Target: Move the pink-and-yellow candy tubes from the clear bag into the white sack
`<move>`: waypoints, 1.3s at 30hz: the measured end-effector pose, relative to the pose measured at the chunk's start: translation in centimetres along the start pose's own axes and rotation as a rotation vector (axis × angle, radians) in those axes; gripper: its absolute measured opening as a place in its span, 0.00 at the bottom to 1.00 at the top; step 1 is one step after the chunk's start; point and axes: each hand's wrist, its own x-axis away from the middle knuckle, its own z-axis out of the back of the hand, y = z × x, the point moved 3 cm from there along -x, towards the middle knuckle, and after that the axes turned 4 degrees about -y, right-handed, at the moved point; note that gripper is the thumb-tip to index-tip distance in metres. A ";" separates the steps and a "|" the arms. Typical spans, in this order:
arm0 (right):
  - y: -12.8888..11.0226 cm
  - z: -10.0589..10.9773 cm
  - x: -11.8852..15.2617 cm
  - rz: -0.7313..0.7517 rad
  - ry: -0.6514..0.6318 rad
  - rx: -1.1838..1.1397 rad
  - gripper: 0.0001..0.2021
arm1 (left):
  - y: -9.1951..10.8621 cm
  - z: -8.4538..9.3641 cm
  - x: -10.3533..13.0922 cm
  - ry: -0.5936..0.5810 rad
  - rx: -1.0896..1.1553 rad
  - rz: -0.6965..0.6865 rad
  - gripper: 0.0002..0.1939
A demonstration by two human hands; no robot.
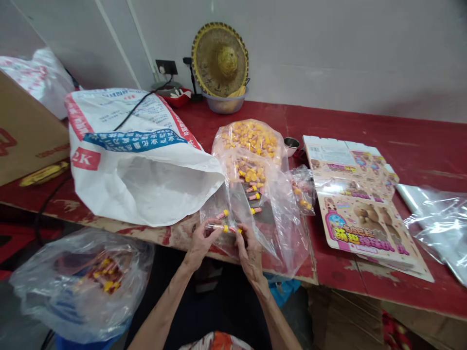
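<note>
My left hand (201, 243) is closed in a pinch on a clear tube with a yellow cap (225, 228) at the table's front edge. Opposite it, the fingers of my right hand (250, 248) pinch a small red tube (232, 230) whose yellow end shows at the fingertips. The two tubes lie end to end and seem to touch. Just beyond my hands spreads an open clear plastic bag (288, 228). Loose pink tubes with yellow caps (254, 196) lie in its mouth, and a large heap (251, 138) of them fills its back.
A white woven sack (146, 189) gapes at the left. At lower left, a plastic-lined blue bin (87, 342) holds more tubes. Printed cardboard sheets (357, 218) are stacked on the right, near a metal cup (291, 144). A straw hat (220, 61) leans on the wall.
</note>
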 end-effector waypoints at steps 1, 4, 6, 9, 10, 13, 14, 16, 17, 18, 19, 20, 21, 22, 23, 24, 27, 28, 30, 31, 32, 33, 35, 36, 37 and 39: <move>-0.1 0.0 0.0 -0.025 -0.011 -0.053 0.19 | -0.1 0.1 0.2 -0.019 0.076 0.041 0.26; -0.6 -0.4 0.1 -0.086 -0.046 -0.254 0.19 | 0.0 0.3 0.7 -0.103 0.256 0.136 0.28; -1.1 -0.7 0.2 -0.096 -0.072 -0.339 0.20 | 0.2 0.3 1.0 -0.153 0.327 0.174 0.29; -1.6 -1.2 0.3 -0.088 -0.106 -0.358 0.19 | 0.3 0.2 1.4 -0.189 0.404 0.209 0.29; -1.7 -1.2 0.2 -0.082 -0.102 -0.348 0.19 | 0.3 0.3 1.5 -0.185 0.434 0.214 0.30; -1.7 -0.9 0.1 -0.043 -0.034 -0.278 0.16 | 0.1 0.4 1.5 -0.161 0.492 0.216 0.30; -1.7 -0.9 0.0 -0.014 -0.014 -0.225 0.15 | 0.0 0.4 1.5 -0.155 0.496 0.217 0.29; -1.6 -0.9 -0.1 0.069 -0.026 -0.095 0.14 | -0.1 0.5 1.4 -0.140 0.486 0.208 0.28; -1.6 -1.0 -0.1 0.115 -0.056 -0.035 0.14 | 0.0 0.5 1.3 -0.122 0.472 0.195 0.28; -1.4 -1.1 -0.1 0.154 -0.088 0.009 0.13 | 0.1 0.6 1.3 -0.095 0.452 0.171 0.28; -1.2 -1.2 -0.1 0.176 -0.109 0.034 0.14 | 0.3 0.8 1.3 -0.056 0.420 0.137 0.28; -1.0 -1.2 0.0 0.181 -0.115 0.044 0.14 | 0.6 1.0 1.4 -0.013 0.369 0.094 0.27; -0.7 -1.1 0.0 0.167 -0.105 0.047 0.14 | 0.9 1.2 1.4 0.033 0.299 0.042 0.26; -0.4 -1.0 0.0 0.140 -0.086 0.046 0.15 | 1.3 1.4 1.3 0.076 0.210 -0.015 0.25; -0.2 -0.9 0.0 0.107 -0.062 0.044 0.15 | 1.7 1.7 1.3 0.114 0.102 -0.075 0.24; 0.0 -0.8 0.0 0.081 -0.038 0.040 0.15 | 2.0 2.0 1.2 0.144 -0.027 -0.137 0.22; 0.0 -0.7 0.0 0.078 -0.005 0.048 0.14 | 2.3 2.4 0.8 0.153 -0.447 -0.307 0.16; -0.1 -0.8 0.0 0.098 -0.004 0.056 0.14 | 2.2 2.4 0.6 0.128 -0.544 -0.343 0.14; -0.3 -1.0 0.0 0.143 0.000 0.068 0.15 | 1.5 2.3 0.6 0.076 -0.616 -0.377 0.14; -0.3 -1.0 0.0 0.159 0.005 0.074 0.15 | 1.2 2.3 0.7 0.067 -0.607 -0.380 0.14; -0.2 -1.0 0.0 0.168 0.012 0.080 0.16 | 0.9 2.2 0.9 0.071 -0.593 -0.381 0.14; -0.2 -1.0 0.0 0.172 0.014 0.086 0.16 | 0.7 2.1 1.0 0.086 -0.584 -0.384 0.13; 0.1 -1.0 0.0 0.170 0.005 0.104 0.17 | 0.3 1.7 1.1 0.106 -0.583 -0.377 0.11; 0.2 -1.0 0.0 0.169 -0.002 0.112 0.17 | 0.3 1.5 1.1 0.101 -0.578 -0.353 0.09; 0.4 -0.9 0.0 0.169 -0.007 0.120 0.18 | 0.3 1.3 1.0 0.090 -0.563 -0.318 0.08; 0.7 -0.8 0.0 0.168 -0.006 0.137 0.20 | 0.8 1.0 1.1 0.070 -0.482 -0.240 0.08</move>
